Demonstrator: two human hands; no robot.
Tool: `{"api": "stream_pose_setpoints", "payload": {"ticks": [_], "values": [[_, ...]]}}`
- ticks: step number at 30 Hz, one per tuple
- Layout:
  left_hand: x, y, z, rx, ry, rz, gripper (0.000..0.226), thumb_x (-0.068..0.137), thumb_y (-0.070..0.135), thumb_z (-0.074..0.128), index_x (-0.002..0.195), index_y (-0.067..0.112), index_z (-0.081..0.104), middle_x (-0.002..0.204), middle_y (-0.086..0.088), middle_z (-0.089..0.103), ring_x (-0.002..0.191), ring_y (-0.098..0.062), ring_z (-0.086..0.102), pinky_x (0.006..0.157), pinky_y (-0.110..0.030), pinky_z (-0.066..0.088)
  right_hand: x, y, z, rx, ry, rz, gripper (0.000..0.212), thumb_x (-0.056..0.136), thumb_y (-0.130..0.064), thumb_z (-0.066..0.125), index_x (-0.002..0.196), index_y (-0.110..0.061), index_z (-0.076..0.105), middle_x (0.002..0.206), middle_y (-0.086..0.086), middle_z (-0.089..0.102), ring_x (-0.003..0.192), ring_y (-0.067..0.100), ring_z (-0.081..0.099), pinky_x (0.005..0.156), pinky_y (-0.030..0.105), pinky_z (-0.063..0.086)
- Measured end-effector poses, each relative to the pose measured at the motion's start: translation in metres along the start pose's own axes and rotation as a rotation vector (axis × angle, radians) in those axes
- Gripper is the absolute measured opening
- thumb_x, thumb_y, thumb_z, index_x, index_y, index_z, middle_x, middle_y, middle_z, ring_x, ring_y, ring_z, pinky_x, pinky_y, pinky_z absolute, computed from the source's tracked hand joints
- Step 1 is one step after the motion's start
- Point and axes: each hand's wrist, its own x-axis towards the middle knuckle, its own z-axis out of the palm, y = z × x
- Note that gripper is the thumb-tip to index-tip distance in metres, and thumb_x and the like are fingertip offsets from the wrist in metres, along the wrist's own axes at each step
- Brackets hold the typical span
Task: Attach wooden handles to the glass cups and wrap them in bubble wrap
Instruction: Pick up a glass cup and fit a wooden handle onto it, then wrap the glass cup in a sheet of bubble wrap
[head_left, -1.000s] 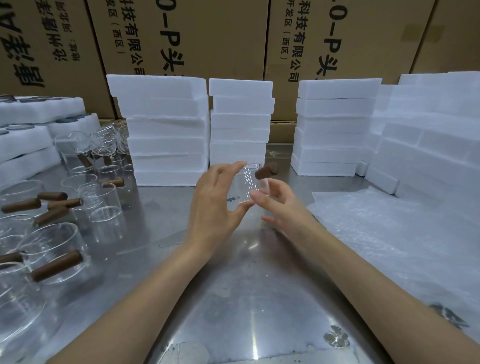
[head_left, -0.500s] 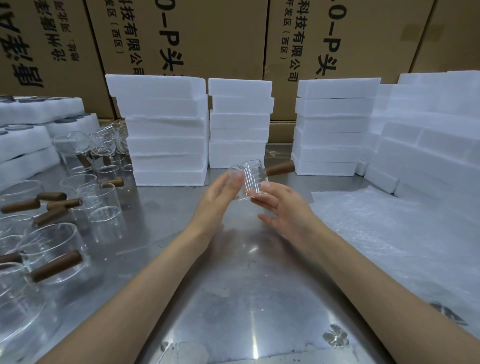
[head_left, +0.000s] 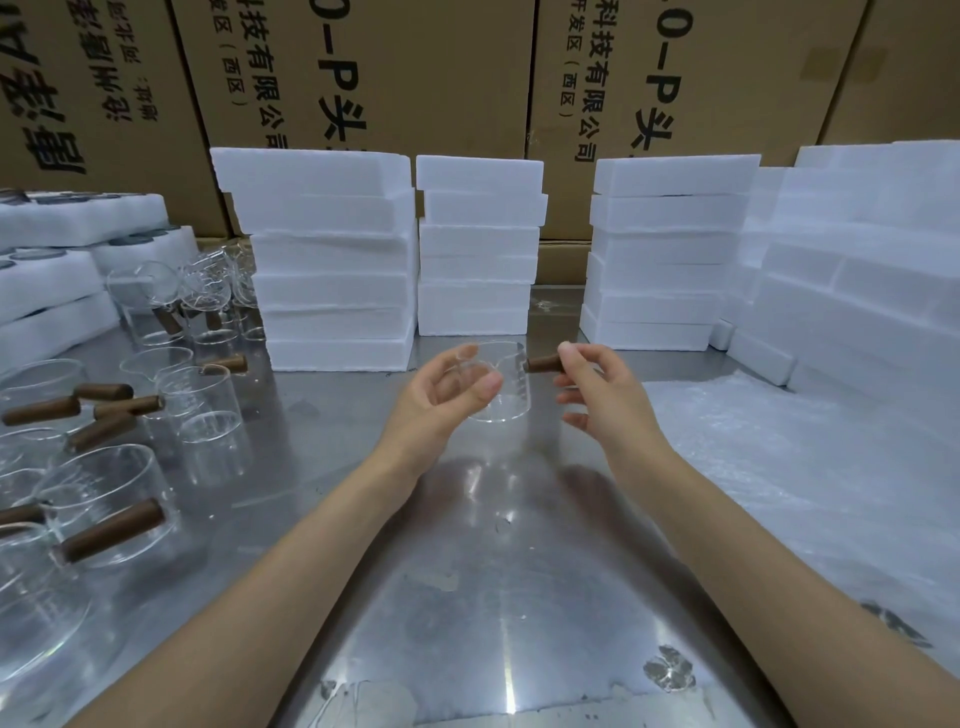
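Above the middle of the steel worktop (head_left: 498, 597) a small clear glass cup (head_left: 501, 384) is held upright in the air between both hands. The left hand (head_left: 441, 400) curls round the cup's left side, thumb at the front and fingers (head_left: 462, 358) at the rim. The right hand (head_left: 602, 400) pinches the dark wooden handle (head_left: 543, 362), which sticks out sideways from the cup's right wall near the rim; its lower fingers hang loosely spread beneath. To the left, well apart from the hands, stand many more glass cups with wooden handles (head_left: 104, 519), crowded together, some upright and some lying over, and behind them white foam trays (head_left: 57, 280) with round pockets. Three stacks of white foam blocks (head_left: 322, 260) rise just beyond the held cup, and a further bank of foam (head_left: 852, 270) walls off the right rear. A sheet of bubble wrap (head_left: 789, 467) lies flat on the worktop to the right of the right forearm. Brown cardboard cartons (head_left: 415, 78) printed with black characters fill the background.
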Motion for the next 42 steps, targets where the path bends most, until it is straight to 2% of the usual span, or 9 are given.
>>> {"api": "stream_pose_setpoints", "payload": {"ticks": [4,9,14,18,21,26,31,35,42], "values": [[0.0,-0.004,0.0,0.222,-0.033,0.026,0.049,0.075,0.025,0.076,0.119,0.026,0.054,0.119,0.0,0.065,0.118,-0.011,0.056,0.103,-0.027,0.042,-0.001,0.003,-0.002,-0.202,0.036,-0.05,0.011,0.097,-0.033,0.048,0.086,-0.034,0.05,0.078,-0.01,0.063,0.063,0.001,0.056,0.058,0.018,0.043],[0.001,-0.014,-0.005,0.538,-0.074,0.067,0.046,0.076,0.033,0.078,0.115,0.032,0.055,0.114,0.015,0.06,0.1,0.023,0.047,0.078,0.008,0.029,0.0,0.009,-0.002,-0.506,0.039,-0.024,0.009,0.099,-0.029,0.041,0.093,-0.027,0.048,0.09,-0.004,0.064,0.08,0.018,0.061,0.078,0.04,0.053],[0.001,-0.018,-0.005,0.628,-0.069,0.077,0.049,0.076,0.044,0.076,0.119,0.03,0.057,0.118,0.013,0.058,0.116,0.0,0.049,0.1,-0.022,0.04,-0.005,0.008,0.0,-0.701,0.009,0.012,0.022,0.098,-0.028,0.039,0.116,-0.021,0.05,0.115,0.003,0.061,0.094,0.024,0.062,0.084,0.038,0.05],[0.0,-0.017,-0.005,0.649,-0.064,0.075,0.049,0.071,0.052,0.075,0.112,0.051,0.047,0.121,0.016,0.053,0.123,-0.003,0.044,0.097,-0.02,0.033,-0.011,0.0,-0.001,-1.033,0.178,-0.287,0.032,0.097,-0.02,0.042,0.129,-0.019,0.046,0.126,0.002,0.052,0.105,0.022,0.054,0.072,0.03,0.038],[-0.002,-0.015,-0.003,0.637,-0.049,0.023,0.083,0.063,0.065,0.07,0.136,0.038,0.043,0.13,0.013,0.049,0.127,-0.002,0.039,0.101,-0.02,0.028,-0.009,-0.012,-0.012,-1.13,0.368,-0.502,0.034,0.088,-0.005,0.046,0.12,-0.015,0.054,0.118,0.005,0.054,0.104,0.025,0.046,0.067,0.03,0.032],[-0.004,-0.01,-0.001,0.631,-0.045,0.017,0.094,0.056,0.075,0.058,0.139,0.034,0.042,0.133,0.011,0.048,0.129,-0.005,0.038,0.1,-0.021,0.027,-0.003,-0.019,-0.04,-1.431,0.331,0.028,0.034,0.085,-0.005,0.049,0.12,-0.005,0.047,0.125,0.017,0.046,0.114,0.035,0.04,0.085,0.037,0.036],[-0.005,-0.009,-0.001,0.632,-0.044,0.01,0.094,0.056,0.075,0.057,0.139,0.033,0.042,0.136,0.008,0.048,0.13,-0.007,0.038,0.103,-0.023,0.028,0.001,-0.013,-0.049,-1.37,0.201,0.28,0.032,0.088,-0.004,0.05,0.119,-0.005,0.045,0.123,0.018,0.049,0.116,0.033,0.041,0.077,0.033,0.037],[-0.006,-0.008,-0.001,0.629,-0.043,0.011,0.094,0.056,0.075,0.058,0.139,0.035,0.042,0.137,0.007,0.047,0.127,-0.003,0.038,0.102,-0.022,0.028,0.001,-0.017,-0.051,-1.331,0.304,0.139,0.017,0.085,0.004,0.051,0.096,-0.009,0.049,0.109,0.015,0.057,0.105,0.031,0.048,0.067,0.033,0.034],[-0.008,-0.005,-0.001,0.635,-0.04,0.032,0.091,0.058,0.073,0.057,0.139,0.034,0.042,0.141,0.009,0.043,0.135,-0.006,0.03,0.106,-0.025,0.025,0.005,-0.017,-0.053,-1.334,0.436,-0.127,0.019,0.097,-0.008,0.043,0.098,-0.005,0.061,0.101,0.015,0.057,0.099,0.031,0.046,0.064,0.034,0.029]]}}
